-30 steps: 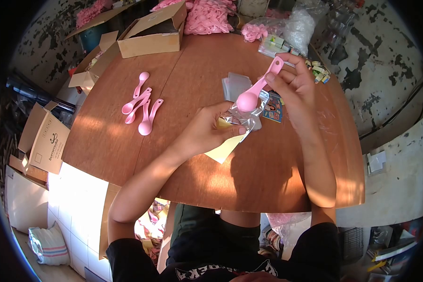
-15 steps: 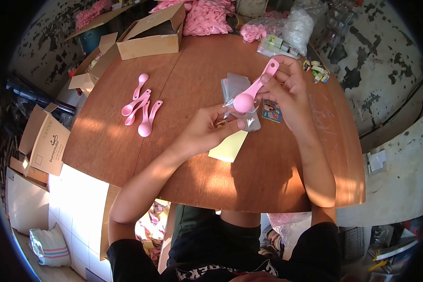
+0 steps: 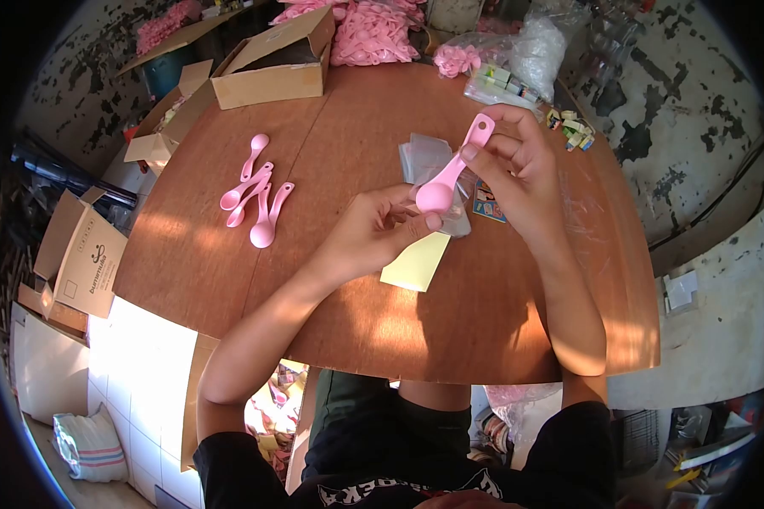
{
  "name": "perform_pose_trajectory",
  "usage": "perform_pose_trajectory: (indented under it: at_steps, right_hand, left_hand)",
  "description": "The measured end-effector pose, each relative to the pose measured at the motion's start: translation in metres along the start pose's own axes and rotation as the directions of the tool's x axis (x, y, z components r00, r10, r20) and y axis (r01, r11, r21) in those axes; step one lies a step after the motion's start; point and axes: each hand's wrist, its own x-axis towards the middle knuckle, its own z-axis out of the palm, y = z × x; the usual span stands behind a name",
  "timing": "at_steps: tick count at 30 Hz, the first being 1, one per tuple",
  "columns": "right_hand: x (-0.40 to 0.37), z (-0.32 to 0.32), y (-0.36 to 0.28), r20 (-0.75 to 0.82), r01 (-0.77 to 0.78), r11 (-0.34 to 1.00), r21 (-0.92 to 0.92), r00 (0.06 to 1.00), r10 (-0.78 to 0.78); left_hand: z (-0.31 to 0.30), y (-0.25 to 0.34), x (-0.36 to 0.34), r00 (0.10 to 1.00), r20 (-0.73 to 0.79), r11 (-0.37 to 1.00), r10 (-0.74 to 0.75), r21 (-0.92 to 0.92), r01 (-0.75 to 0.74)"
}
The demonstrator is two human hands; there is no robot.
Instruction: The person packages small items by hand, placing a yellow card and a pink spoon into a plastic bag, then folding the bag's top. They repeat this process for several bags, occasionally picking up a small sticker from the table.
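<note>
My right hand (image 3: 522,170) pinches the handle of a pink measuring spoon (image 3: 454,174), its round bowl pointing down-left. My left hand (image 3: 386,222) is closed on a clear plastic bag (image 3: 412,198), mostly hidden by the fingers and the spoon. The spoon's bowl overlaps the bag's mouth, right at the left fingertips. Below the left thumb a yellow card (image 3: 416,265) shows. Behind the hands lies a stack of clear bags (image 3: 426,151). A blue printed card (image 3: 486,204) rests beside my right wrist. Several loose pink spoons (image 3: 261,231) lie on the left of the table.
The brown wooden table (image 3: 339,322) spans the view. A cardboard box (image 3: 272,81) and a big bag of pink spoons (image 3: 373,38) stand at its far edge. Small packets (image 3: 573,130) lie at the right edge; another open carton (image 3: 89,259) sits off the left side.
The spoon has moved slightly down and left, its bowl closer to my left fingers. My right hand has followed it, and the yellow card has shifted a little right.
</note>
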Motion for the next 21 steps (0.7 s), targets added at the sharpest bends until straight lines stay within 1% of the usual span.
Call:
perform_pose_trajectory:
  at_steps: [1, 2, 3, 4, 5, 7, 8, 10, 12, 13, 15, 16, 17, 18, 19, 21]
  right_hand:
    - [-0.001, 0.003, -0.001, 0.000, 0.000, 1.000, 0.000, 1.000, 0.000]
    - [-0.001, 0.007, -0.002, -0.022, 0.066, 0.998, -0.014, 0.998, -0.066]
    - [-0.002, 0.008, -0.003, -0.044, 0.131, 0.991, -0.029, 0.990, -0.133]
    - [-0.003, 0.008, -0.004, -0.045, 0.130, 0.991, -0.029, 0.990, -0.131]
    - [-0.004, 0.008, -0.005, -0.052, 0.144, 0.988, -0.061, 0.988, -0.148]
    - [-0.005, 0.010, -0.008, -0.060, 0.159, 0.983, -0.093, 0.985, -0.164]
    - [-0.006, 0.011, -0.010, -0.073, 0.158, 0.986, -0.061, 0.984, -0.162]
    - [-0.007, 0.013, -0.009, -0.087, 0.158, 0.987, -0.028, 0.983, -0.160]
    - [-0.007, 0.017, -0.005, -0.074, 0.235, 0.967, -0.099, 0.967, -0.243]
    - [-0.008, 0.019, -0.006, -0.074, 0.235, 0.967, -0.100, 0.967, -0.243]
    - [-0.011, 0.022, -0.008, -0.060, 0.243, 0.952, -0.186, 0.964, -0.257]
    - [-0.012, 0.022, -0.010, -0.060, 0.242, 0.952, -0.186, 0.965, -0.257]
    - [-0.013, 0.023, -0.011, -0.064, 0.273, 0.938, -0.212, 0.954, -0.292]
    - [-0.013, 0.024, -0.012, -0.067, 0.302, 0.923, -0.239, 0.943, -0.326]
    - [-0.013, 0.024, -0.012, -0.066, 0.302, 0.923, -0.239, 0.943, -0.326]
    - [-0.014, 0.025, -0.012, -0.138, 0.361, 0.897, -0.256, 0.904, -0.404]
  left_hand:
    - [0.001, 0.002, 0.000, 0.999, 0.003, 0.998, -0.041, -0.046, 0.041]
    - [0.002, 0.002, 0.000, 0.999, 0.004, 0.998, -0.041, -0.047, 0.041]
    - [0.003, 0.001, 0.000, 0.999, -0.037, 1.000, -0.009, -0.028, 0.008]
    - [0.004, 0.001, 0.000, 0.997, -0.077, 1.000, 0.024, -0.006, -0.025]
    - [0.002, 0.000, 0.000, 0.997, -0.076, 1.000, 0.023, -0.006, -0.024]
    - [-0.003, -0.002, 0.001, 1.000, -0.018, 0.995, 0.014, 0.097, -0.012]
    - [-0.003, -0.003, 0.001, 1.000, -0.019, 0.995, 0.014, 0.098, -0.012]
    - [0.000, -0.005, 0.001, 0.994, -0.089, 0.998, 0.058, 0.015, -0.056]
    - [0.003, -0.002, 0.000, 0.993, -0.094, 0.997, 0.071, -0.009, -0.072]
    - [0.004, -0.001, 0.000, 0.991, -0.100, 0.996, 0.083, -0.033, -0.087]
    - [0.004, 0.001, 0.000, 0.991, -0.092, 0.993, 0.095, -0.061, -0.101]
    - [0.005, 0.001, -0.001, 0.991, -0.085, 0.989, 0.106, -0.090, -0.114]
    - [0.005, 0.001, -0.001, 0.991, -0.086, 0.989, 0.106, -0.090, -0.114]
    - [0.006, 0.000, 0.000, 0.986, -0.114, 0.983, 0.124, -0.121, -0.137]
    - [0.006, -0.001, 0.000, 0.980, -0.143, 0.975, 0.140, -0.152, -0.161]
    - [0.006, 0.003, -0.001, 0.981, -0.142, 0.979, 0.130, -0.139, -0.150]
